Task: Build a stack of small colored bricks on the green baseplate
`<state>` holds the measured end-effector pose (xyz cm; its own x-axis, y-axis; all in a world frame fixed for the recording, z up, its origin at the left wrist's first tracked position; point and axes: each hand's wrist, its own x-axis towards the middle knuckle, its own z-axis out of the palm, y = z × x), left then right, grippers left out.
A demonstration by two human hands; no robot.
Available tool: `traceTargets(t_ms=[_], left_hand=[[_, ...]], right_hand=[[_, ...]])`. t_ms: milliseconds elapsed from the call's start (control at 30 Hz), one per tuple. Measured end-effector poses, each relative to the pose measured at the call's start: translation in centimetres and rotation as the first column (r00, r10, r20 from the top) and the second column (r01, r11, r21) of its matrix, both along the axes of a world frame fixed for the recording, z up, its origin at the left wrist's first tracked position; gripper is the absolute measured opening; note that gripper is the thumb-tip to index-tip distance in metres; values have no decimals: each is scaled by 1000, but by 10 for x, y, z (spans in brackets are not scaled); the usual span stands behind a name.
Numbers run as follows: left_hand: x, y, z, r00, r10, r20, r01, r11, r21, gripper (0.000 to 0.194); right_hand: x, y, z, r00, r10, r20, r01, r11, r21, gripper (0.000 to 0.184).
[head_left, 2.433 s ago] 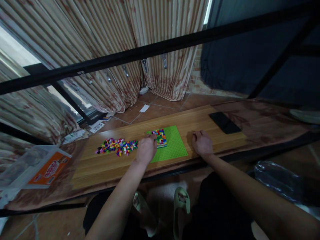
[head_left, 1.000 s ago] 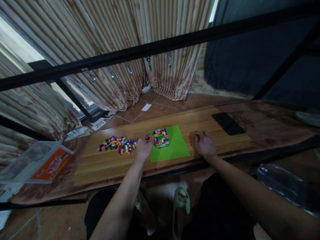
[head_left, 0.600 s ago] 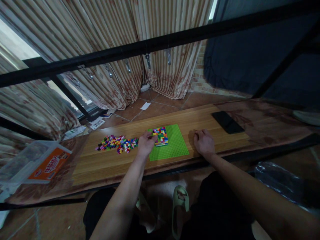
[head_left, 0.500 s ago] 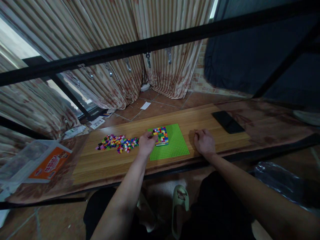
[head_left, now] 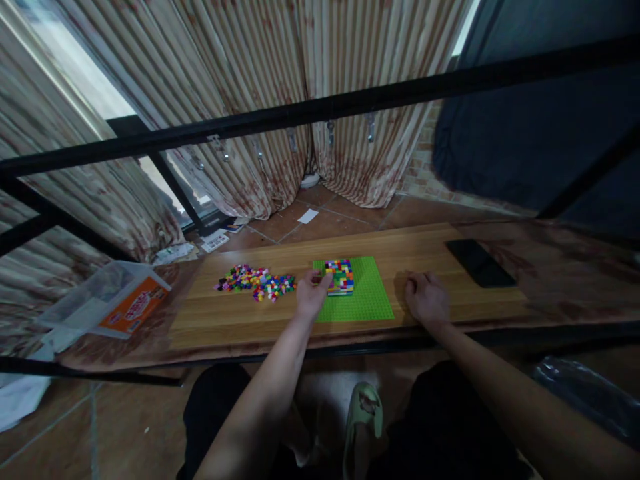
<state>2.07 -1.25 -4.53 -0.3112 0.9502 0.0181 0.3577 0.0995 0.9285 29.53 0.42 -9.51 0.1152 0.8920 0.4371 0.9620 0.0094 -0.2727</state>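
A low block of many-coloured toy bricks sits on the green studded baseplate. My left hand is at the block's left side, thumb and fingers drawn together in a pinch. Whatever lies between those fingertips is too small to make out. Left of this hand, loose toy bricks are spread in a heap. My right hand rests on the wooden board to the right of the baseplate, its fingers curled in and nothing visible in them.
A black tablet or large phone lies on the board's right end. To the left stands a clear plastic box with an orange label. A black metal rail crosses beyond the board, before striped curtains. Clear plastic wrapping is at lower right.
The view has shifted, so everything appears further right. My left hand stays at the block's left side, its thumb now over the block's edge. My right hand still rests on the board.
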Motion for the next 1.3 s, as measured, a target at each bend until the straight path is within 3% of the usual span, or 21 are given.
traceTargets(t_ms=[100,233,367,500,733,833,933,1100,1300], left_hand=[[-17,-18,-6,982,60,-179,-66,997,-27,24],[-52,-39,-9,948,134,-289,-159,985,-65,23],[-79,-44,-6,860,172,-480,-249,963,-101,31],[-86,-39,-1,736,84,-671,-262,950,-168,33],[-88,-39,-5,682,57,-729,-211,970,-121,25],[-82,-42,-4,701,75,-709,-163,985,-57,23],[-65,-45,6,736,80,-672,-36,996,80,20],[-21,-43,31,785,11,-620,178,954,242,21],[8,-30,39,694,-42,-719,262,945,198,24]], right_hand=[[1,1,-2,1000,8,-4,-8,1000,9,30],[3,2,-5,1000,5,3,-5,1000,25,30],[3,2,-5,1000,10,-1,-10,1000,9,28],[3,1,-4,1000,-3,6,3,1000,6,29],[2,2,-4,999,3,32,-4,999,41,28],[1,2,-4,1000,-15,15,15,1000,23,27],[0,1,-2,1000,-13,3,13,1000,15,26],[-2,0,3,1000,-7,-1,7,1000,-6,25],[-3,0,6,1000,-13,-2,13,999,-36,26]])
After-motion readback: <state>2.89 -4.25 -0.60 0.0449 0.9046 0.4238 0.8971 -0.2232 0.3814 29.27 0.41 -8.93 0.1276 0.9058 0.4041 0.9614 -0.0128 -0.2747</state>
